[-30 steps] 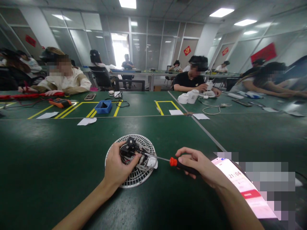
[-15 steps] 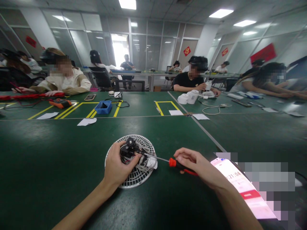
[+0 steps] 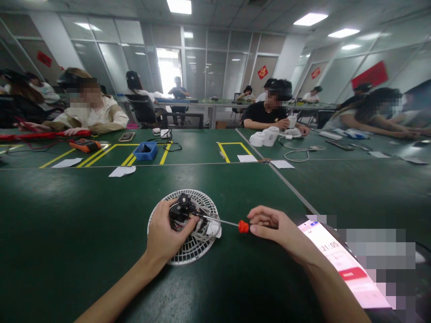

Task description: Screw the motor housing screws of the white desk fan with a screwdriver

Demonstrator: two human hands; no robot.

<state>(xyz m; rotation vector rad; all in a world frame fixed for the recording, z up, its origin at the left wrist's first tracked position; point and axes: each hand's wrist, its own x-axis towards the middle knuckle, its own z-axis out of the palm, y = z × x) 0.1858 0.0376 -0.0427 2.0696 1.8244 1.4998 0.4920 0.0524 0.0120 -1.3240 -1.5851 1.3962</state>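
Note:
A round white fan grille [image 3: 192, 256] lies on the green table. On it rests a small black motor assembly [image 3: 183, 202] amid bundled grey wires [image 3: 204, 229]. My left hand [image 3: 162, 233] is wrapped round the left and front of the motor assembly, thumb toward its right side. From the right, my right hand [image 3: 276, 226] grips a screwdriver [image 3: 243, 226] with a red collar; most of the handle is hidden by the fingers and palm. The metal shaft runs left, its tip at the motor assembly near my left thumb, where exact contact is hard to see.
A phone with a lit screen [image 3: 336, 260] lies right of my right forearm. Farther off are a blue bin [image 3: 145, 152], paper slips [image 3: 122, 171], an orange meter [image 3: 85, 145] and white housings [image 3: 266, 137]. Several people sit at work across the table.
My right hand has shifted its fingers round the screwdriver handle, now covering the black and red part that showed before. The left hand and motor assembly stay in place.

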